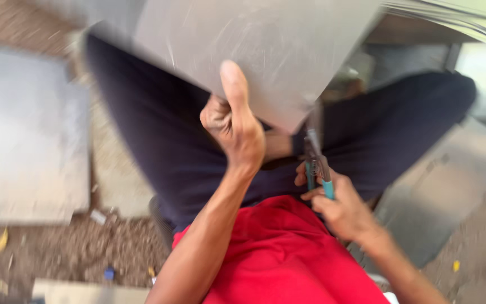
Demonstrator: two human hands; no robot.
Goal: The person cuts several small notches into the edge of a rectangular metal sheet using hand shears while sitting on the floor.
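Left hand (pixel 232 126): clamped on the near edge of a grey sheet (pixel 254 45), thumb laid flat and pointing up on its top face, fingers curled underneath.
Right hand (pixel 338 205): wrapped around the teal handles of a pair of snips (pixel 317 163), gripping them tight.
Hands together or apart: apart, the left one higher and toward the middle, the right one lower and nearer the body, both in front of the lap.
Sheet: a flat, scratched, dull grey panel, held tilted over the lap, with one corner pointing down toward the snips.
Snips: held upright, the dark blades pointing up and meeting the sheet at or just beside that lower corner; blur hid whether the blades were biting into the edge.
Arms: both bare, the left forearm running up from the bottom middle, the right one coming in from the bottom right.
Clothing: a red shirt (pixel 288 259) at the bottom of the view and dark trousers (pixel 164 141) on legs spread to either side under the sheet.
Left of the legs: a large pale slab (pixel 23 129) lay flat on the ground.
Right of the legs: another grey slab (pixel 445 186) lay flat, partly under the right knee.
Ground (pixel 85 247): rough brown dirt and gravel with small bits of yellow and blue litter scattered near the left slab.
Sharpness: the whole view was motion-blurred, so fine detail of the tool and the edges could not be told.
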